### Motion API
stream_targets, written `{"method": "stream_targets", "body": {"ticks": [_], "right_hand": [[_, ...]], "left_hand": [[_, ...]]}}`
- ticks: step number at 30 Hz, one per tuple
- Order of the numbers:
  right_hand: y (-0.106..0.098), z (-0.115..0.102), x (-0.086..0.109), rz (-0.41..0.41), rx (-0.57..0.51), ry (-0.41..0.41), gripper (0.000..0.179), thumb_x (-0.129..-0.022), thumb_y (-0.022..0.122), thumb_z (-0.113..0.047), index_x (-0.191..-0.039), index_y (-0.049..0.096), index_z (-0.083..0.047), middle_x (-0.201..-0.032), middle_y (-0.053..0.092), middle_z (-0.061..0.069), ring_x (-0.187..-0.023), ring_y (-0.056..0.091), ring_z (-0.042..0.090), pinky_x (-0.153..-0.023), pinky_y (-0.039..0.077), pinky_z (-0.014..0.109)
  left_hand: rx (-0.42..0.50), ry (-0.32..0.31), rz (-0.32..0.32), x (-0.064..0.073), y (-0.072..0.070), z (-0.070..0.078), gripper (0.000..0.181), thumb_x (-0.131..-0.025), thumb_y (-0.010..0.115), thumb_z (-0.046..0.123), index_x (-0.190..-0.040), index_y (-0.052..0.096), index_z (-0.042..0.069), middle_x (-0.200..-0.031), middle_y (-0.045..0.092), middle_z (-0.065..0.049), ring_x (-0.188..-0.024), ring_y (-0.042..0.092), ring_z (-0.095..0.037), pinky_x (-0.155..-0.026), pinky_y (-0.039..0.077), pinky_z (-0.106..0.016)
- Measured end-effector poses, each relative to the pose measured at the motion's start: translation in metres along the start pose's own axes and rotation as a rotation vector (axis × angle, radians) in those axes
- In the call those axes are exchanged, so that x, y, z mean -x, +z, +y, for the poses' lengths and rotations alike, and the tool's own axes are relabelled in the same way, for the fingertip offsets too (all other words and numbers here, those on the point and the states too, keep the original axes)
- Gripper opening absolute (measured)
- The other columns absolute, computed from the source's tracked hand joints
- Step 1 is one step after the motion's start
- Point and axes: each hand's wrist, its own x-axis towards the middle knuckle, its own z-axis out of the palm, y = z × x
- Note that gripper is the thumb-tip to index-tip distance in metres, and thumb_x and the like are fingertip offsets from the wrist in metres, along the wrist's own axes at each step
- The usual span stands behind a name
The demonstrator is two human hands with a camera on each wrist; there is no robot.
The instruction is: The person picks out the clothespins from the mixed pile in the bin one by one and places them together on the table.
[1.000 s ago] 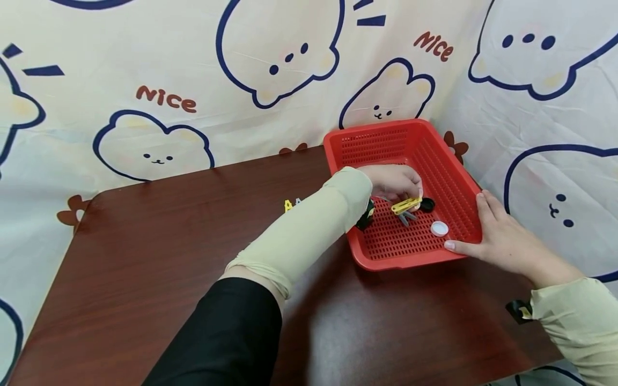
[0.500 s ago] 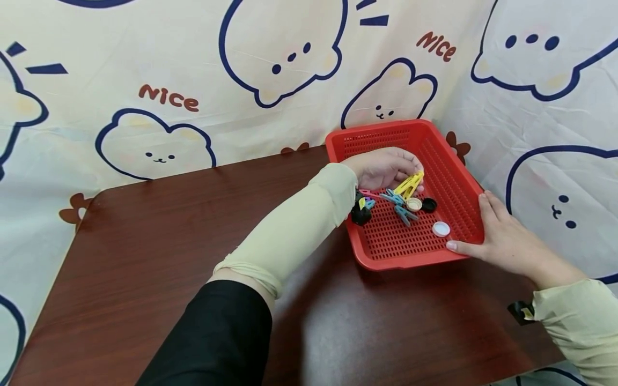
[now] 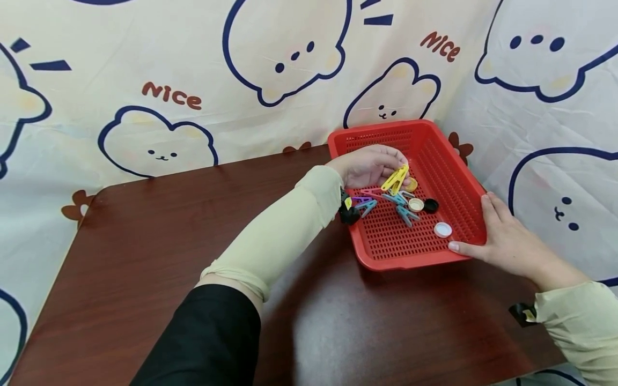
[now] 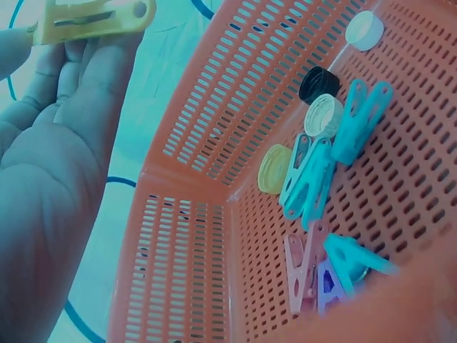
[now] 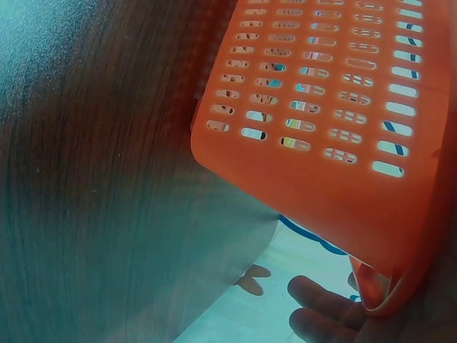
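Bear-printed cloth (image 3: pixel 270 126) — lettered "Nice" — hangs behind a brown table (image 3: pixel 145 252).

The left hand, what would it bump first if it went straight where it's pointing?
Probably the red basket's right wall in the head view. The left hand, pinching a yellow clothespin, may be high enough to clear it; depth is unclear.
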Motion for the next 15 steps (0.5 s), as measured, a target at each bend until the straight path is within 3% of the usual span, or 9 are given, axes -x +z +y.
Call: {"method": "stream_targets", "body": {"ticks": [3, 5, 10, 15], "right_hand": [[0.0, 0.001, 0.001, -0.003, 0.0, 0.0, 0.137, -0.082, 0.079, -0.06, -0.156, -0.011, 0.011, -0.157, 0.001, 0.042, -0.129, 0.024, 0.063, -0.088, 0.043, 0.078], [0.0, 0.002, 0.001, -0.006, 0.0, 0.001, 0.137, -0.082, 0.079, -0.06, -0.156, -0.011, 0.011, -0.158, 0.0, 0.042, -0.129, 0.023, 0.063, -0.087, 0.044, 0.078], [0.001, 0.002, 0.0, -0.007, -0.006, 0.003, 0.138, -0.082, 0.079, -0.062, -0.157, -0.012, 0.01, -0.157, 0.0, 0.042, -0.128, 0.024, 0.063, -0.084, 0.047, 0.076], [0.001, 0.001, 0.0, 0.013, -0.005, -0.017, 0.135, -0.083, 0.08, -0.057, -0.156, -0.011, 0.012, -0.156, 0.001, 0.043, -0.128, 0.024, 0.064, -0.086, 0.044, 0.078]], "left_hand": [[-0.004, 0.005, 0.009, 0.004, -0.001, -0.001, 0.023, -0.109, 0.044, 0.001, -0.095, 0.062, 0.0, -0.092, 0.07, -0.015, -0.085, 0.071, -0.025, -0.079, 0.06, -0.034], [0.008, 0.012, 0.011, 0.006, -0.002, -0.002, 0.023, -0.109, 0.044, 0.001, -0.095, 0.062, 0.0, -0.093, 0.069, -0.015, -0.087, 0.071, -0.025, -0.075, 0.06, -0.032], [0.039, 0.046, 0.04, 0.012, -0.005, -0.002, 0.021, -0.109, 0.044, 0.002, -0.098, 0.062, 0.0, -0.097, 0.069, -0.018, -0.104, 0.066, -0.039, -0.094, 0.056, -0.041], [0.056, 0.071, 0.086, 0.019, -0.012, 0.0, 0.021, -0.109, 0.044, 0.002, -0.098, 0.062, 0.0, -0.093, 0.07, -0.016, -0.095, 0.07, -0.032, -0.109, 0.044, -0.049]]}}
